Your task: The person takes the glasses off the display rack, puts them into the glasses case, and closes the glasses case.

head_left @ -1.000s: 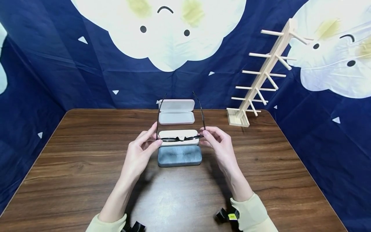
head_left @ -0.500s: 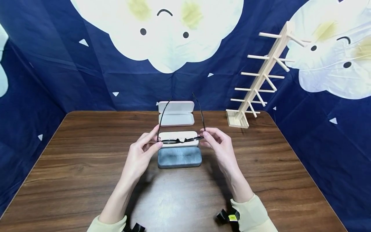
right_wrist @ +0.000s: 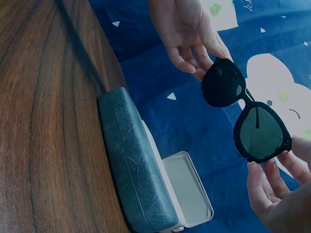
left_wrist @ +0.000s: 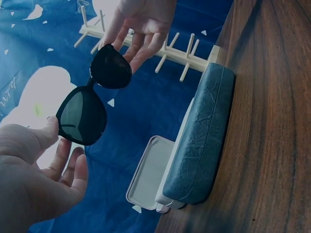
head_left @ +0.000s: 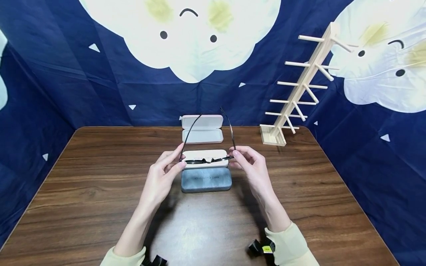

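Black sunglasses (left_wrist: pixel 83 115) with dark lenses are held up above the table, both temples unfolded and pointing away from me. My left hand (head_left: pixel 161 176) pinches the left end of the frame between thumb and fingers. At the other end, the thumb and fingers of my right hand (head_left: pixel 252 168) pinch the frame by the hinge. Below them lies a closed blue-grey glasses case (head_left: pixel 206 180) with faint lettering. Directly behind it sits a white case (head_left: pixel 205 154), partly covered by the sunglasses in the head view. Farther back a pale pink-edged case (head_left: pixel 202 136) lies open, its light inside showing.
A wooden peg stand (head_left: pixel 301 85) with several pegs rises at the table's back right corner, its pegs bare. The brown wood-grain table (head_left: pixel 100 192) ends at a dark blue cloth backdrop (head_left: pixel 149 96) printed with white clouds.
The tip of the left temple has swung inward, to the right. Both hands keep their hold on the sunglasses in nearly the same place.
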Demonstrator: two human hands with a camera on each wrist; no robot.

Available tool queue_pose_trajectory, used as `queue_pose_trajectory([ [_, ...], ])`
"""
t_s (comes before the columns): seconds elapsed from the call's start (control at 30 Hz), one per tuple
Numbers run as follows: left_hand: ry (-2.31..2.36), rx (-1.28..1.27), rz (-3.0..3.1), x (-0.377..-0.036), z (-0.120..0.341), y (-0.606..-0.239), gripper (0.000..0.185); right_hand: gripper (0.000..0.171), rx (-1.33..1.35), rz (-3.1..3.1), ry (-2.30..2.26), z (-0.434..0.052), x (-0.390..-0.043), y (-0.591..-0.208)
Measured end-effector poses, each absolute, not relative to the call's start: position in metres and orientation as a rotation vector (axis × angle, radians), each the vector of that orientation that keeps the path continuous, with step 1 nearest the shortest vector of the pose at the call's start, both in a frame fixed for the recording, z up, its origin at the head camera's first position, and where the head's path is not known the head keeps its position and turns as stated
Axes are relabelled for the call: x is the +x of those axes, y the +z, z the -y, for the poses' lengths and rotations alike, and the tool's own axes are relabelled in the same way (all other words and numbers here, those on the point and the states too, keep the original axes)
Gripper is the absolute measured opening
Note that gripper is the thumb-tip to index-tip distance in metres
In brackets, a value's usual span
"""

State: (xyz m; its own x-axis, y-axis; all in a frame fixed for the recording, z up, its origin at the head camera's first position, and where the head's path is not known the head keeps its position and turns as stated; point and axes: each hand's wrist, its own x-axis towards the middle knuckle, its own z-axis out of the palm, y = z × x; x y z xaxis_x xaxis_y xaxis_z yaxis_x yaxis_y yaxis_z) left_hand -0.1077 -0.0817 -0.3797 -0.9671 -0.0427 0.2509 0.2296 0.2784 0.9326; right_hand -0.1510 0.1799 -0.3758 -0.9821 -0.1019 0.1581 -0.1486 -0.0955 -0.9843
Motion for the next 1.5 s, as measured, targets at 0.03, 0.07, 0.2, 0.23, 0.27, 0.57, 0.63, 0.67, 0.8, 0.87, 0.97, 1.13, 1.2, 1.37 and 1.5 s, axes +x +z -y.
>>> queue_pose_trajectory([
  [0.03, -1.764, -0.172, 2.317, -0.1075, 0.0814, -0.3799, 0.050, 0.032, 0.292, 2.091, 2.283, -0.1800, -0.1509, -0.3758],
  [0.07, -1.778, -0.174, 2.310, -0.1075, 0.0811, -0.3803, 0.050, 0.033, 0.293, 2.093, 2.281, -0.1802, -0.1510, -0.3760],
  [0.2, -1.791, -0.201, 2.295, -0.1072, 0.0806, -0.3815, 0.050, 0.033, 0.289, 2.104, 2.268, -0.1813, -0.1508, -0.3764],
  [0.23, -1.790, -0.206, 2.293, -0.1073, 0.0804, -0.3818, 0.050, 0.032, 0.288, 2.105, 2.264, -0.1817, -0.1507, -0.3764],
  [0.27, -1.790, -0.214, 2.290, -0.1073, 0.0804, -0.3817, 0.050, 0.031, 0.285, 2.110, 2.258, -0.1820, -0.1508, -0.3764],
  [0.57, -1.799, -0.211, 2.298, -0.1086, 0.0800, -0.3793, 0.046, 0.031, 0.275, 2.114, 2.251, -0.1829, -0.1516, -0.3752],
  [0.63, -1.802, -0.201, 2.304, -0.1083, 0.0800, -0.3790, 0.046, 0.031, 0.276, 2.112, 2.252, -0.1827, -0.1516, -0.3751],
  [0.67, -1.800, -0.198, 2.305, -0.1081, 0.0798, -0.3789, 0.046, 0.031, 0.275, 2.112, 2.252, -0.1826, -0.1516, -0.3751],
  [0.8, -1.802, -0.193, 2.297, -0.1078, 0.0794, -0.3797, 0.044, 0.028, 0.269, 2.110, 2.250, -0.1824, -0.1517, -0.3749],
  [0.87, -1.802, -0.195, 2.288, -0.1078, 0.0793, -0.3803, 0.043, 0.028, 0.268, 2.111, 2.250, -0.1823, -0.1519, -0.3747],
  [0.97, -1.789, -0.190, 2.291, -0.1075, 0.0794, -0.3805, 0.041, 0.028, 0.271, 2.111, 2.246, -0.1823, -0.1522, -0.3744],
  [1.13, -1.745, -0.163, 2.321, -0.1073, 0.0800, -0.3804, 0.039, 0.028, 0.280, 2.101, 2.249, -0.1819, -0.1520, -0.3736],
  [1.2, -1.733, -0.155, 2.330, -0.1075, 0.0803, -0.3805, 0.038, 0.027, 0.278, 2.095, 2.257, -0.1815, -0.1516, -0.3732],
  [1.37, -1.713, -0.154, 2.332, -0.1078, 0.0806, -0.3811, 0.036, 0.025, 0.263, 2.089, 2.258, -0.1807, -0.1510, -0.3731],
  [1.5, -1.694, -0.160, 2.333, -0.1075, 0.0809, -0.3810, 0.034, 0.022, 0.253, 2.081, 2.266, -0.1798, -0.1509, -0.3736],
])
